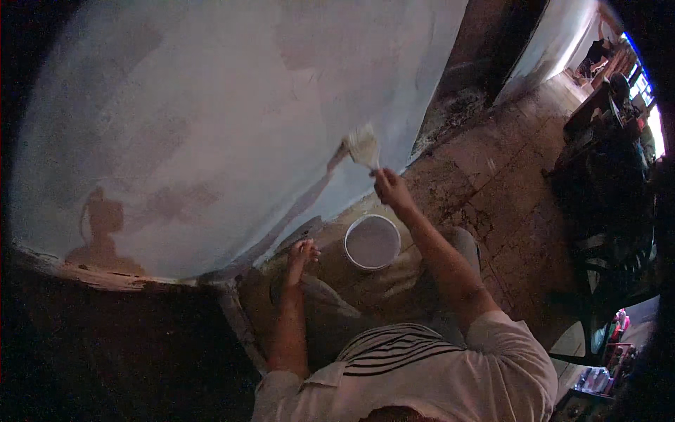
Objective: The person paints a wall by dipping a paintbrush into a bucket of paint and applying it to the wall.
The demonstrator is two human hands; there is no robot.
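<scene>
My right hand (391, 190) is closed around the handle of a wide paintbrush (364, 148) with pale bristles. The bristles are up against or very close to the wall (232, 105), beside a darker strip (304, 200) that runs slantwise along its lower part. My left hand (302, 254) hangs by my knee near the foot of the wall, its fingers loosely apart and nothing seen in them. Between my two hands a round white bucket (370, 268) stands on the floor, holding pale greyish paint.
Brown, stained floor (513, 169) stretches right of the wall's edge. Dark furniture and piled objects (598, 183) line the right side, with a dark plastic chair (608, 264) below them. Far off at upper right another person (598, 55) is visible. A shadow (105, 225) falls on the wall's left.
</scene>
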